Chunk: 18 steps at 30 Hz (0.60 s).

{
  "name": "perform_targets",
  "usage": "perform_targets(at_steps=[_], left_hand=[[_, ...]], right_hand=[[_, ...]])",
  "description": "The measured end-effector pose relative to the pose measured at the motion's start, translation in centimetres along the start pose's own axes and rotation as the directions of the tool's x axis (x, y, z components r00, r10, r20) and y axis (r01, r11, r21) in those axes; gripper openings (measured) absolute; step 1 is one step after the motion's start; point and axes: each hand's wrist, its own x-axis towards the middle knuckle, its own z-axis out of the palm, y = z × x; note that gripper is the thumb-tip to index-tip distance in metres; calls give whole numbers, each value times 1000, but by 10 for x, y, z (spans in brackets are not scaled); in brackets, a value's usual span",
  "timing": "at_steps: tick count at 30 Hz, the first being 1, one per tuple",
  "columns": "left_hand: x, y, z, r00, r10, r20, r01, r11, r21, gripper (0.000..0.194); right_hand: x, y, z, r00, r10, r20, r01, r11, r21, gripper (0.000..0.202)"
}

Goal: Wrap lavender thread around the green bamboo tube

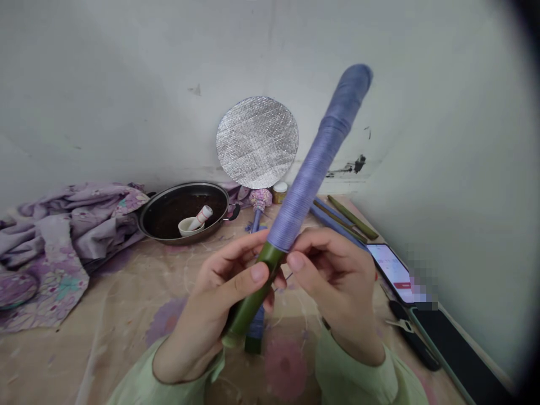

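A green stick (252, 306), its upper part wrapped in blue-purple thread (310, 180), slants up to the right in front of me. My left hand (228, 298) is closed round the bare green part, thumb on top. My right hand (337, 287) pinches at the lower edge of the thread wrapping, with thumb and fingertips together. A thin thread shows between the hands, and its end is hidden. Behind the stick, another blue-wrapped piece with a green end (253, 337) lies on the table, partly covered.
A dark pan (158, 236) holds a small bowl. Floral cloth (54, 264) lies at the left. A round silver disc (257, 140) stands by the wall. Several sticks (354, 216), a lit phone (394, 273), a knife (415, 340) and a dark phone (458, 354) lie at the right.
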Motion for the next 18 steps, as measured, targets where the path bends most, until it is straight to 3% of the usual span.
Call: perform_targets(at_steps=[3, 7, 13, 18], left_hand=[[1, -2, -6, 996, 2, 85, -3, 1000, 2, 26], [0, -4, -8, 993, -6, 120, 3, 1000, 23, 25], [-1, -5, -4, 998, 18, 64, -19, 1000, 12, 22], [1, -7, -3, 994, 110, 28, -112, 989, 93, 23]], right_hand=[[0, -2, 1, 1000, 26, -13, -25, 998, 53, 14], [3, -5, 2, 999, 11, -33, -10, 1000, 27, 19], [6, -4, 1, 997, -77, -30, 73, 990, -121, 20], [6, 0, -1, 998, -59, -36, 55, 992, -110, 19]])
